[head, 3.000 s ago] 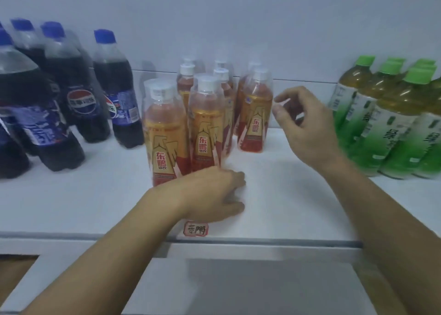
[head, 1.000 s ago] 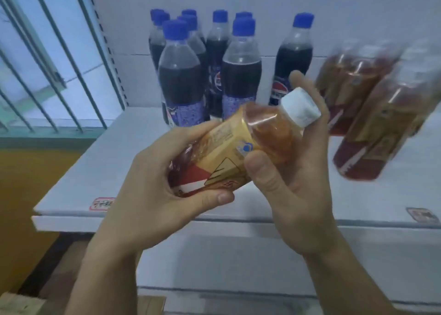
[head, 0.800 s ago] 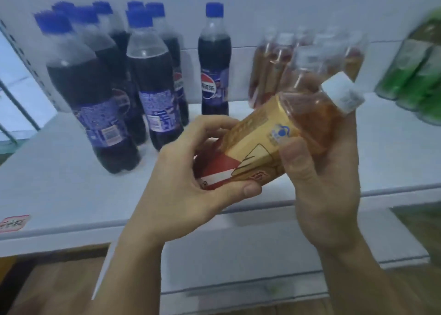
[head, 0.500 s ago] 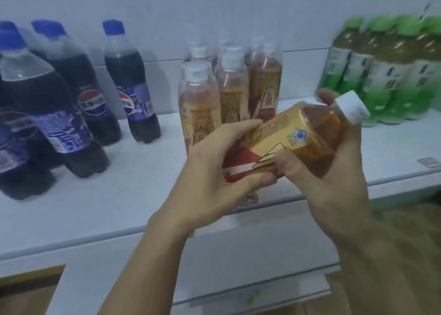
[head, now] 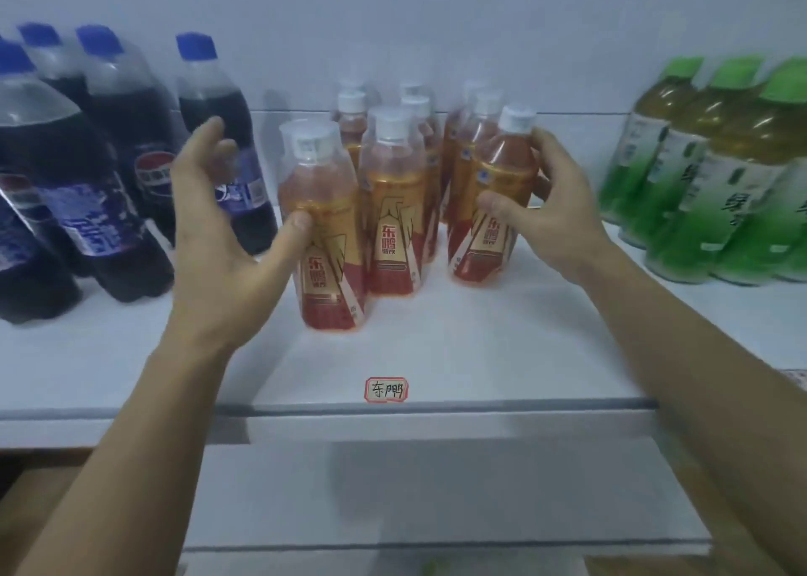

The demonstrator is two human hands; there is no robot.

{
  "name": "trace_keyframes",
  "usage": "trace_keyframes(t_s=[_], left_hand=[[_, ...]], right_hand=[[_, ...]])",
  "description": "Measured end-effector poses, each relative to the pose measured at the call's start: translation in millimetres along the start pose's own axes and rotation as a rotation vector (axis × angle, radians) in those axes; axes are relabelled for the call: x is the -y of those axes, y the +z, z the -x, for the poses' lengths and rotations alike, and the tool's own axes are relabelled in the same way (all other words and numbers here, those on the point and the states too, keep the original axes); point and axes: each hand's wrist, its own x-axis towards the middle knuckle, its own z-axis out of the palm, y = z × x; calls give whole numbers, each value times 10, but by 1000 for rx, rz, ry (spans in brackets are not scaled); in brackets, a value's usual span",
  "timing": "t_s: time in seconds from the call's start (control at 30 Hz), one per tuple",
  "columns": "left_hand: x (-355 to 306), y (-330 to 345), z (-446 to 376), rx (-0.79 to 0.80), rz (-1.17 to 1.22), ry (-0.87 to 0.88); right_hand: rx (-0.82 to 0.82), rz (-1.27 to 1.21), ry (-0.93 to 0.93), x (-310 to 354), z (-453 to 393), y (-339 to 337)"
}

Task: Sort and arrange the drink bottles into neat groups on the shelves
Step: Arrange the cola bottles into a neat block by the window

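The right hand's (head: 554, 208) grip is clamped on the rightmost orange bottle (head: 493, 208), standing on the white shelf (head: 480, 348) beside its group. The left hand (head: 218, 243) is spread apart, thumb touching the front orange bottle (head: 325, 243).

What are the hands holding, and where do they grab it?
The right hand grips the rightmost front orange bottle around its middle. The left hand is open, only its thumb touching the left front bottle.
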Motion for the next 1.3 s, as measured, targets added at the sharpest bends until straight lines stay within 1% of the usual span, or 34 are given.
trace_keyframes(t_s=[0.03, 0.1, 0.17, 0.23, 0.3, 0.37, 0.4, 0.43, 0.47, 0.5, 0.53, 0.57, 0.6, 0.63, 0.7, 0.73, 0.77, 0.8, 0.83, 0.93, 1.1, 1.23, 1.3], left_hand=[[42, 6, 7, 95, 35, -86], [99, 39, 60, 199, 164, -202], [131, 69, 116, 254, 329, -257], [165, 87, 139, 324, 417, -252], [185, 109, 163, 381, 420, -257], [213, 131, 179, 418, 351, -254], [227, 142, 187, 427, 319, -249], [238, 148, 193, 432, 300, -244], [242, 146, 194, 433, 290, -240], [234, 144, 192, 429, 283, -234], [222, 138, 186, 423, 276, -228], [216, 138, 185, 421, 269, -223], [211, 142, 185, 422, 264, -219], [211, 145, 189, 421, 264, -222], [211, 140, 198, 412, 272, -252], [210, 135, 203, 406, 277, -268], [210, 131, 210, 403, 283, -276], [214, 128, 214, 403, 286, -275], [216, 128, 218, 401, 286, -271], [231, 136, 204, 367, 271, -276], [271, 279, 35, 320, 185, -294], [222, 423, -185, 358, 108, -301], [185, 491, -213, 358, 123, -317]], right_hand=[[-3, 12, -8, -55, -10, 31], [-26, 64, -21, -105, -23, 97], [-54, 124, -18, -133, -21, 130], [-58, 188, -22, -143, -13, 133], [-30, 246, -10, -145, -4, 115], [-3, 251, 9, -104, 19, 90], [-20, 248, 8, -59, 41, 75], [-81, 258, -20, 18, 59, 60], [-171, 281, -95, 133, 61, 48], [-257, 305, -212, 284, 32, 48], [-296, 318, -342, 451, -40, 65], [-261, 338, -449, 623, -138, 100], [-169, 372, -500, 801, -247, 160], [-33, 440, -490, 946, -363, 244], [271, 709, -400, 1098, -581, 428], [394, 831, -357, 1120, -664, 504], [487, 894, -323, 1126, -722, 556], [548, 899, -306, 1129, -759, 577], [579, 877, -301, 1137, -781, 566], [580, 857, -310, 1108, -820, 447], [618, 851, -250, 1051, -833, 323], [582, 873, -257, 1065, -754, 330], [528, 860, -280, 1026, -668, 314]])
